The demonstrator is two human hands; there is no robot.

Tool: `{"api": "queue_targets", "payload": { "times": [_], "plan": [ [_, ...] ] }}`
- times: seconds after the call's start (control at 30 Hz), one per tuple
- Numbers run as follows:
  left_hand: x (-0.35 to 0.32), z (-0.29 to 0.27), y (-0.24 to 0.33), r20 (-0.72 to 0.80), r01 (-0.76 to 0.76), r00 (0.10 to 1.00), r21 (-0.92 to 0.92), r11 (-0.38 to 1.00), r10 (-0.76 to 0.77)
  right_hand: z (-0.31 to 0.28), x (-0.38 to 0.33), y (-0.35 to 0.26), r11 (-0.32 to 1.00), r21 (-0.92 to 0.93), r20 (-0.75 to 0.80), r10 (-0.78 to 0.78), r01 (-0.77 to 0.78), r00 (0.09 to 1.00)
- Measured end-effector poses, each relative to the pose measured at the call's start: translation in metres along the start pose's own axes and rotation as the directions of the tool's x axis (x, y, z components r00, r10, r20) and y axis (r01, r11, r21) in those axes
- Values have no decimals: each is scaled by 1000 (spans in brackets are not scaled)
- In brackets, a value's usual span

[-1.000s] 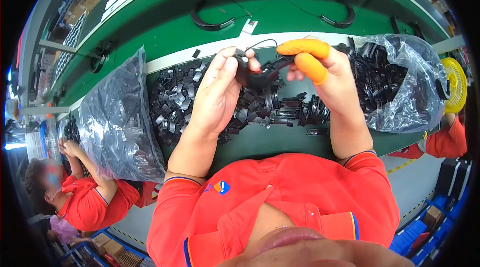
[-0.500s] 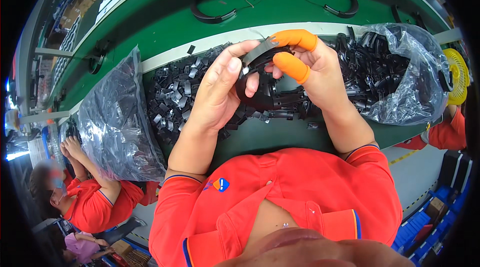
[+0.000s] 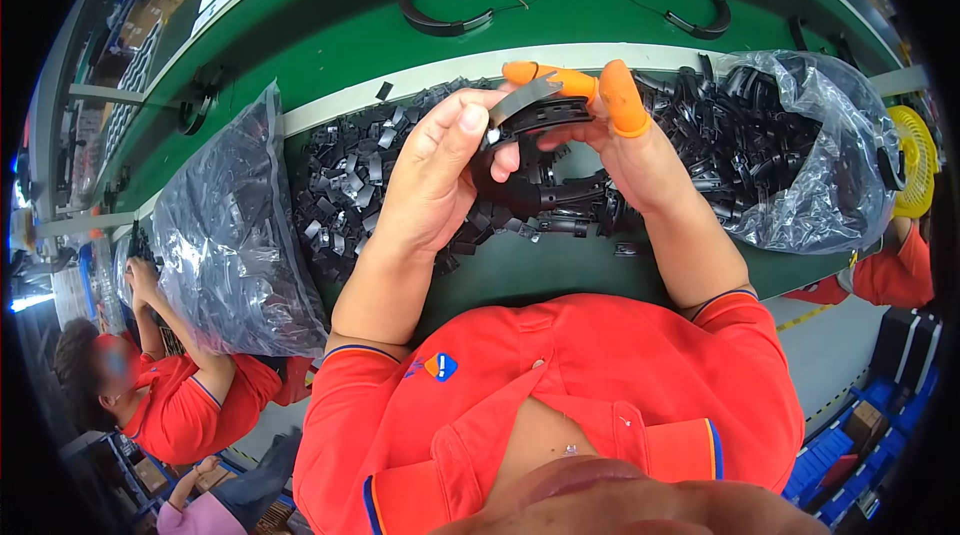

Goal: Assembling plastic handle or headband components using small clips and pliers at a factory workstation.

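Note:
Both hands hold a black curved headband (image 3: 520, 197), like that of headphones, above the bench. At its upper end a thin grey metal strip (image 3: 527, 102) stands slightly apart from the band's slotted black end piece. My left hand (image 3: 432, 160) is closed round the band's left side, thumb and fingers pinching near the strip's lower end. My right hand (image 3: 645, 160) has orange finger cots on thumb and index finger. Its index finger lies behind the strip, the thumb is raised off the band, and the other fingers curl at the band's end, partly hidden.
Small black clips (image 3: 345, 185) lie heaped at left beside a large clear plastic bag (image 3: 225, 235). More black headbands (image 3: 745, 125) spill from another bag (image 3: 835, 185) at right. Headbands with wires (image 3: 445, 27) lie on the green surface (image 3: 330, 45) beyond a pale rail. A co-worker (image 3: 190, 395) sits at left.
My right thumb has lifted off the headband and points up, baring the slotted end piece. The right index finger has shifted left behind the strip. My left hand keeps its hold.

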State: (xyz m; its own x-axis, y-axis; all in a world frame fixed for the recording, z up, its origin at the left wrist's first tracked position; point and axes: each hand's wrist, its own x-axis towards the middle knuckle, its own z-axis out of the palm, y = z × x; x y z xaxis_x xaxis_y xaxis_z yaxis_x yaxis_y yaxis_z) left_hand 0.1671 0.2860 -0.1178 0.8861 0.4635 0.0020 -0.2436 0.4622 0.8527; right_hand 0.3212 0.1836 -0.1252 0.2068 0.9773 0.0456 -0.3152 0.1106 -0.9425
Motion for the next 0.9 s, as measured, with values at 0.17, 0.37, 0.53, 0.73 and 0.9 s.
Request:
{"api": "queue_targets", "payload": {
  "times": [0.17, 0.37, 0.53, 0.73, 0.9],
  "plan": [
    [-1, 5, 2, -34, 14, 999, 5, 1000, -14, 13, 0, -9, 991, 134, -54, 9, -2, 999],
    [-1, 3, -1, -74, 19, 997, -24, 1000, -21, 6, -4, -13, 926, -248, -116, -320, 285, 940],
    [-3, 4, -1, -58, 29, 998, -44, 999, -32, 5, -8, -16, 823, -464, -138, -432, 327, 891],
    [-2, 5, -1, -54, 29, 998, -63, 998, -33, -3, -7, -18, 800, -500, -106, -437, 332, 893],
    [-1, 2, -1, -51, 35, 998, -58, 998, -38, -6, -4, -22, 829, -481, -114, -380, 284, 918]
  ]
}}
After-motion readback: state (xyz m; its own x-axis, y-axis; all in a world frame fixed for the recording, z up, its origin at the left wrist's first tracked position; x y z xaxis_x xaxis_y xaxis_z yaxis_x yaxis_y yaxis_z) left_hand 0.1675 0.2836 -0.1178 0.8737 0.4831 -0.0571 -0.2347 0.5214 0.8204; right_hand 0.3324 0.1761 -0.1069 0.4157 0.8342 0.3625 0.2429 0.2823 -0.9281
